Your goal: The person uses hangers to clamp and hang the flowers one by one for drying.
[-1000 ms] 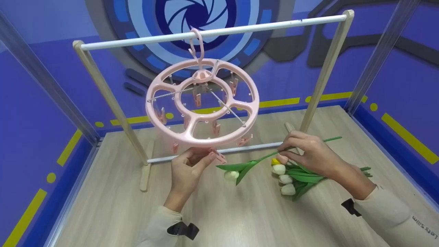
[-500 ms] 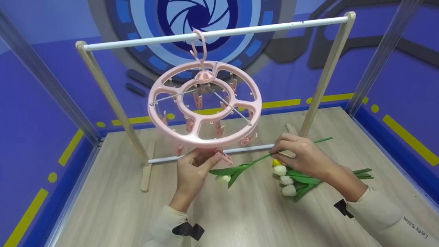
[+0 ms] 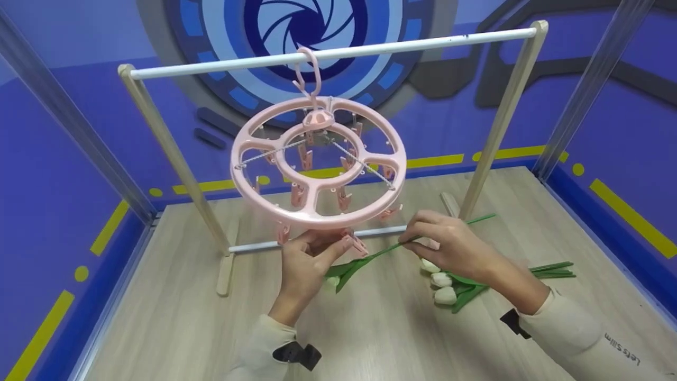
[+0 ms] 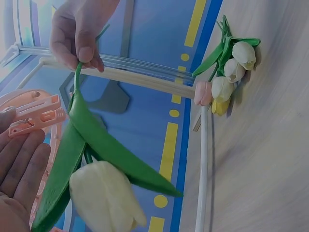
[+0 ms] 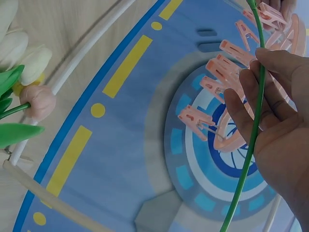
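Note:
A round pink clip hanger hangs by its hook from a white bar. Beneath its front rim, my left hand pinches one of its pink clothespins between thumb and fingers. My right hand pinches the green stem of a white tulip, between thumb and fingertips. The tulip's head points toward the left hand, partly hidden behind it in the head view. In the left wrist view, the tulip's leaves spread beside the clothespin, apart from its jaws.
Several more tulips, white, pink and yellow, lie bundled on the wooden table under the right forearm. The rack has wooden legs, a white top bar and a lower bar. Blue printed walls enclose the table.
My right hand has moved left with the tulip, bringing its head behind the left hand. The left hand, clothespin and hanger have shifted slightly right in view.

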`<action>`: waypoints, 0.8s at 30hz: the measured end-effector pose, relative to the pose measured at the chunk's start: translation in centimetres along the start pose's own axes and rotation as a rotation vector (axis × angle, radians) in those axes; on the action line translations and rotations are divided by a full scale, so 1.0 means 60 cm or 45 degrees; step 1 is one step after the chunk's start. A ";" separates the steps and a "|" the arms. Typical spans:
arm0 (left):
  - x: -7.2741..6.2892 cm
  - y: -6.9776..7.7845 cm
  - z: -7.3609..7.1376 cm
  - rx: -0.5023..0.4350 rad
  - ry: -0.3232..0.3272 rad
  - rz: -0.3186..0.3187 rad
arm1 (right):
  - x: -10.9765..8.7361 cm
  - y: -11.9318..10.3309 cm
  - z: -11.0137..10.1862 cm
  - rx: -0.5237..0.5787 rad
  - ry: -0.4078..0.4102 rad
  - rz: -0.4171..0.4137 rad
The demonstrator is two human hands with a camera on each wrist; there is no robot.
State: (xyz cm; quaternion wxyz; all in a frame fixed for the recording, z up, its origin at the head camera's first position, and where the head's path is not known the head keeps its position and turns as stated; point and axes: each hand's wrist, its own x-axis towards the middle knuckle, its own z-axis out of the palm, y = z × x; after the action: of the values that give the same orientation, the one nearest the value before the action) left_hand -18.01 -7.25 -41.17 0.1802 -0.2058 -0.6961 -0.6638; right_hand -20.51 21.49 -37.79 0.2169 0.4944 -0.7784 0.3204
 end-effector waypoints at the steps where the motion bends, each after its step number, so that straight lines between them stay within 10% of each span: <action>1: 0.001 0.000 0.001 -0.001 -0.002 0.003 | 0.002 -0.001 0.001 -0.003 0.000 -0.004; 24: 0.008 0.002 0.023 -0.088 -0.033 0.083 | 0.028 -0.011 0.026 -0.033 -0.063 -0.018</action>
State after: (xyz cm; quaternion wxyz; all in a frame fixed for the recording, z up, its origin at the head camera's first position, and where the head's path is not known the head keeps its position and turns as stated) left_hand -18.29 -5.84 -40.87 0.1854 -0.2432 -0.6678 -0.6786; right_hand -20.64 19.14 -37.60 0.2062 0.5049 -0.7840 0.2965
